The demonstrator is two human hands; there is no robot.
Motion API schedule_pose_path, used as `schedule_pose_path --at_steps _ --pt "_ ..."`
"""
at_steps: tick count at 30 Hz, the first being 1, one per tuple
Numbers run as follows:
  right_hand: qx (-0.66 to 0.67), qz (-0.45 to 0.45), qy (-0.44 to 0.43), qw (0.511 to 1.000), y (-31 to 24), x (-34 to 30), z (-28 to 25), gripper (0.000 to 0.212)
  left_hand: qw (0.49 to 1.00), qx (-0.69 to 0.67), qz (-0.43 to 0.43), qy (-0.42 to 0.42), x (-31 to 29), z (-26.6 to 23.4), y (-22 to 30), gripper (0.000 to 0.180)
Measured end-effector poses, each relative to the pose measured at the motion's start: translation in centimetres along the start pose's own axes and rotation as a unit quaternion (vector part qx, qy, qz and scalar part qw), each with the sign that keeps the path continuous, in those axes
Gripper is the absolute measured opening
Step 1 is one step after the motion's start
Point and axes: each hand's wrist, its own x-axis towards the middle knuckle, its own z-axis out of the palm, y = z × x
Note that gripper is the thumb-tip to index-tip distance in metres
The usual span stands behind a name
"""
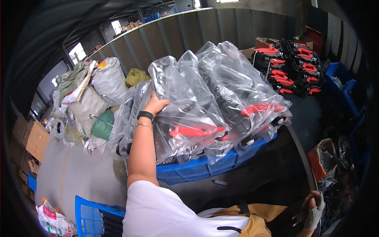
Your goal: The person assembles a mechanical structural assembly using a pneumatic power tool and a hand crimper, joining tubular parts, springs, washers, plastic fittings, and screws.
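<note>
Several clear plastic bags holding black tools with red handles lie side by side in a blue crate. My left hand point(155, 104) reaches forward to the nearer-left clear plastic bag point(185, 104), its fingers closed on the film near the far end and the thumb out to the right. A red handle point(197, 131) shows through this bag. Beside it to the right lies another bagged tool point(241, 87). At the lower right, my right hand point(314, 211), with a pale covering on part of it, has curled fingers by the dark bench edge; what they hold, if anything, is hidden.
The blue crate point(213, 168) stands in front of me. Stuffed sacks point(89, 108) are piled at the left. Unbagged black-and-red tools point(294, 67) are stacked at the back right, near blue bins point(341, 79). An open box of small parts point(325, 158) sits at the right.
</note>
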Motion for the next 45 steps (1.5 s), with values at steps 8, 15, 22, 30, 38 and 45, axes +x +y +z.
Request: schedule_pose_path --at_steps 8,15,22,30,38,45 --pt "0.011 0.017 -0.058 0.998 -0.4 -0.2 2.2 0.041 0.908 0.418 -0.022 -0.026 -0.3 4.3 6.0 0.079" --pt "-0.160 0.033 -0.091 0.982 1.8 1.1 2.7 0.027 0.807 0.380 0.448 0.055 -7.5 15.2 29.6 0.041" --pt "-0.245 -0.028 -0.134 0.960 3.0 1.0 1.8 0.028 0.826 0.174 0.488 -0.224 -2.4 46.0 43.5 0.040" --pt "-0.086 0.236 0.063 0.966 3.2 -6.2 -2.3 0.024 0.858 -0.512 0.034 -0.009 1.0 70.1 34.5 0.041" --pt "0.077 0.295 0.192 0.933 6.8 -9.3 -3.4 0.037 0.823 -0.503 -0.233 -0.123 -1.3 72.1 39.4 0.048" --pt "-0.141 0.145 0.027 0.979 2.4 -6.6 -6.9 0.019 0.532 -0.733 0.023 -0.424 -8.6 62.7 43.7 0.026"
